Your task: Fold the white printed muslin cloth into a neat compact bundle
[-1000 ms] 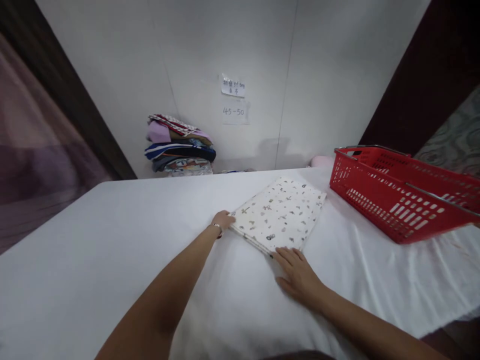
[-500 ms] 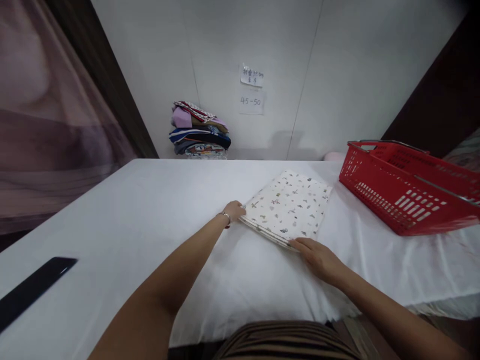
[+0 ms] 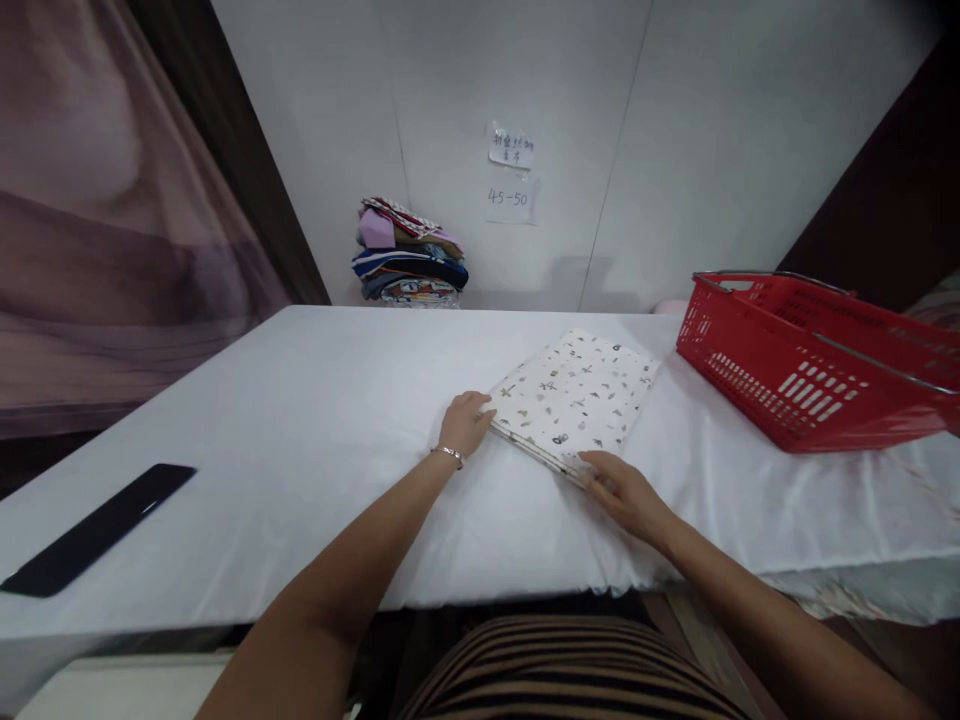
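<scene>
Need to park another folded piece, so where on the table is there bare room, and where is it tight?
Widest bare patch: the white table between the black flat object and the left hand. A smaller strip lies along the front edge under the red basket. It is tight between the folded patterned cloth and the basket, and by the right hand.
</scene>
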Motion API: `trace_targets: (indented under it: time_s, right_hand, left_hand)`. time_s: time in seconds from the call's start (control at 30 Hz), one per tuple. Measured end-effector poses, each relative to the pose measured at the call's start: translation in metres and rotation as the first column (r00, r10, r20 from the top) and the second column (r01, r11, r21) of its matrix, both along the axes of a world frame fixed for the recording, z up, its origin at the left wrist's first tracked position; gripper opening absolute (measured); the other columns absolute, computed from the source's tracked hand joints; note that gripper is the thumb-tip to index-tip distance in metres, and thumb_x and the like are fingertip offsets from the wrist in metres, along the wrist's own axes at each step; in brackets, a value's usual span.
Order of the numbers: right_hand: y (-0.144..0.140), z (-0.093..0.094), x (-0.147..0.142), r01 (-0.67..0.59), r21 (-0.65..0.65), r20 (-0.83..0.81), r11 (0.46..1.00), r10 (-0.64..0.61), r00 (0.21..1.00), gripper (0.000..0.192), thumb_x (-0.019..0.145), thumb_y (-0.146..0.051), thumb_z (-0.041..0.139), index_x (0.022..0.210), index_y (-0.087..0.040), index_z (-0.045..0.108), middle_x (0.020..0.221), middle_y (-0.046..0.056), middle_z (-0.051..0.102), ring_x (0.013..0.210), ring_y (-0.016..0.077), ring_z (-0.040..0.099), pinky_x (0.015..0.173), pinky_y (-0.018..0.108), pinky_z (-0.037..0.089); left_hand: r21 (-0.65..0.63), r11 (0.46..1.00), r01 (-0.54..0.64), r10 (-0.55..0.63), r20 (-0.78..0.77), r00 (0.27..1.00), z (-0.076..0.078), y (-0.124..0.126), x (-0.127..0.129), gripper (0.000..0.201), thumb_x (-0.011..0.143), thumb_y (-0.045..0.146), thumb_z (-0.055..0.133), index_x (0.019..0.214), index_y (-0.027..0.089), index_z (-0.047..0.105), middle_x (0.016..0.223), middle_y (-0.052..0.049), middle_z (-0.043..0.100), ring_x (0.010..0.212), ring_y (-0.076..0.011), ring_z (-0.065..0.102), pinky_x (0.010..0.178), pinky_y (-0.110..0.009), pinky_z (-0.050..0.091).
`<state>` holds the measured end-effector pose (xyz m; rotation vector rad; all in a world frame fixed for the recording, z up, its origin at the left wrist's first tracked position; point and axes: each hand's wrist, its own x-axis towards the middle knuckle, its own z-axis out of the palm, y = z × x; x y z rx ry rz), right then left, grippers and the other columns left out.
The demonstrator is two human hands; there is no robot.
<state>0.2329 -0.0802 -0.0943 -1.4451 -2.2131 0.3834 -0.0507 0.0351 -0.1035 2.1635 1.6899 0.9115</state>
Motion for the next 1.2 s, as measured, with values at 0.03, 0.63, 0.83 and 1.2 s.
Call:
trace_targets:
  time_s: [0.03,0.63,0.83,1.2]
  right_hand:
    - [0.005,0.004,-0.003,0.035,-0.012,-0.019,0.999,-0.035,0.999,0.032,0.089,-0.034,0.041,0.111,-0.022,0.060,0.108,0.007,0.063,0.097,0.0200,0.057,0.085,0.033,0.045]
    - [0.023,0.013,-0.027,0.057,-0.024,0.234,0.998,-0.049,0.971,0.024,0.091,-0.025,0.041,0.084,-0.020,0.064,0.087,0.004,0.061,0.084,0.0161,0.055,0.070,0.025,0.037]
    - [0.017,0.008,-0.031,-0.032,0.034,0.401,0.999,0.016,0.916,0.025,0.092,-0.022,0.040,0.079,-0.019,0.061,0.083,0.005,0.059,0.081,0.0172,0.053,0.068,0.026,0.036]
    - [0.016,0.012,-0.030,-0.008,-0.019,0.451,1.000,0.016,0.892,0.017,0.091,-0.024,0.043,0.089,-0.018,0.058,0.092,0.004,0.058,0.087,0.0153,0.053,0.070,0.024,0.035]
  left_hand:
    - [0.044,0.996,0.082,-0.080,-0.040,0.996,0.000,-0.006,0.004,0.025,0.084,0.031,0.050,0.104,0.021,0.063,0.113,-0.006,0.060,0.110,-0.0204,0.049,0.096,-0.034,0.037]
    - [0.016,0.927,0.373,-0.354,-0.285,0.891,-0.001,-0.011,0.029,0.022,0.087,0.023,0.047,0.094,0.023,0.068,0.099,-0.004,0.064,0.097,-0.0192,0.052,0.086,-0.036,0.037]
    - [0.082,0.899,0.430,-0.393,-0.284,0.875,-0.004,-0.017,0.025,0.022,0.088,0.020,0.045,0.095,0.022,0.067,0.101,-0.005,0.064,0.100,-0.0189,0.052,0.087,-0.036,0.036]
    - [0.089,0.877,0.473,-0.408,-0.382,0.829,-0.007,-0.014,0.020,0.021,0.088,0.022,0.047,0.099,0.023,0.065,0.102,-0.003,0.064,0.097,-0.0177,0.053,0.085,-0.034,0.038]
